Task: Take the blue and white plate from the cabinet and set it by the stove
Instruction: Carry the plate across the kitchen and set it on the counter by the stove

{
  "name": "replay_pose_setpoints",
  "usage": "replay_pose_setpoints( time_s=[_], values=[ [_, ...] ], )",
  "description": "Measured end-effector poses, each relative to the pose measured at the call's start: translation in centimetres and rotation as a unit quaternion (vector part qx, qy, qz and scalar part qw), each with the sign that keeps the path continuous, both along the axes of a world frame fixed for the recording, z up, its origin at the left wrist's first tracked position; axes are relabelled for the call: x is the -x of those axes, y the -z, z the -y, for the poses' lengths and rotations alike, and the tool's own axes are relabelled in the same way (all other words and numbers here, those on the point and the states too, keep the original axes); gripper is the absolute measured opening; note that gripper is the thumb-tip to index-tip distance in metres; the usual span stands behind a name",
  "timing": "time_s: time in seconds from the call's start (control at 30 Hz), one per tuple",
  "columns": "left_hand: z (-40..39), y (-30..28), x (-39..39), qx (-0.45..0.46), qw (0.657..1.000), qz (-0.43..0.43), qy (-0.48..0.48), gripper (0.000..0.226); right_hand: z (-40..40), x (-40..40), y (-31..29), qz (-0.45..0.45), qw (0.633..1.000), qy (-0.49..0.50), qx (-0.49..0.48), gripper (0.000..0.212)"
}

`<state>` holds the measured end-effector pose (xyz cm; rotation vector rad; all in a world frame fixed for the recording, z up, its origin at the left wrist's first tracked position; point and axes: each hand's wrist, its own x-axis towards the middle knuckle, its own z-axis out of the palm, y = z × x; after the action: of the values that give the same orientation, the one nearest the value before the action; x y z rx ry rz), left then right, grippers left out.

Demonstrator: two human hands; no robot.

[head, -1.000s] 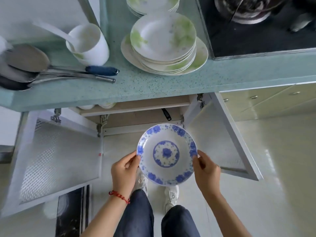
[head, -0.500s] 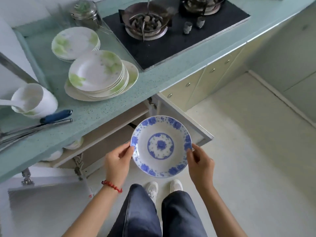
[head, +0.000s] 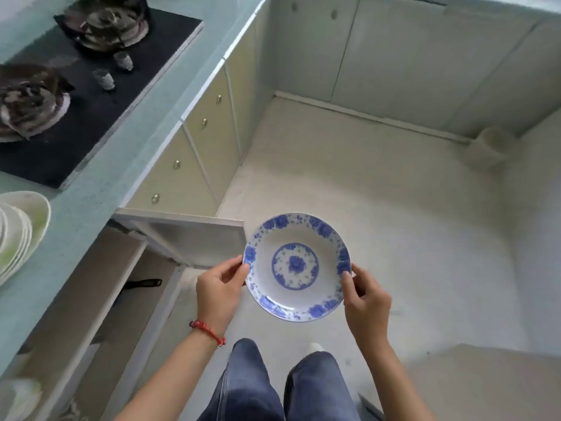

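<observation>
No brand, label or writing can be read on anything in view. One blue and white plate (head: 297, 266) is held level in the air over the floor (head: 394, 208), out of the cabinet (head: 127, 287) and not on the counter (head: 91, 205). It is gripped at opposite rims: the left hand (head: 219, 291) is closed on the left rim, thumb on top and the other fingers (head: 226, 268) curled beneath, and the right hand (head: 365, 300) is closed on the right rim in the same way, thumb tip laid on the blue border. One red cord bracelet (head: 208, 328) is worn on the left wrist.

Just beyond the left fingertips one open cabinet door (head: 194, 238) is seen, its edge close to the plate's rim; whether they touch cannot be told. Left of the left hand the open cabinet's shelf lies below the counter. Farther up and left of that hand, one black stove (head: 100, 117) is set into the counter, with two burners (head: 109, 24) and two knobs (head: 104, 79). One stack of white and green plates (head: 18, 232) is cut by the left edge; their number cannot be counted. Four round door knobs (head: 176, 164) are seen on the cabinet fronts beyond the fingers. Below the hands, two legs in blue jeans (head: 252, 384) are visible.
</observation>
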<state>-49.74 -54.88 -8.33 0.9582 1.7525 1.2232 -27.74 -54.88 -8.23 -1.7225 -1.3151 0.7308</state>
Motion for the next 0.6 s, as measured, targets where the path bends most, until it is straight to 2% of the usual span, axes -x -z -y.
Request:
replay_pose_setpoints(
  time_s=[0.13,0.33,0.6],
  values=[
    [-1.7,-0.1,-6.8,0.015,0.998,0.043,0.052,0.020,0.5,-6.5,-0.2,-0.003,0.998,0.056,0.001,0.017],
    [-4.3,-0.3,-15.6,0.011,0.995,0.052,0.085,0.021,-0.9,-15.0,-0.6,0.016,0.996,0.087,0.000,0.016],
    [-11.3,-0.2,-20.9,0.008,0.996,0.024,0.091,0.019,-6.8,-20.1,-0.6,0.004,0.994,0.105,-0.003,0.015]
  ],
)
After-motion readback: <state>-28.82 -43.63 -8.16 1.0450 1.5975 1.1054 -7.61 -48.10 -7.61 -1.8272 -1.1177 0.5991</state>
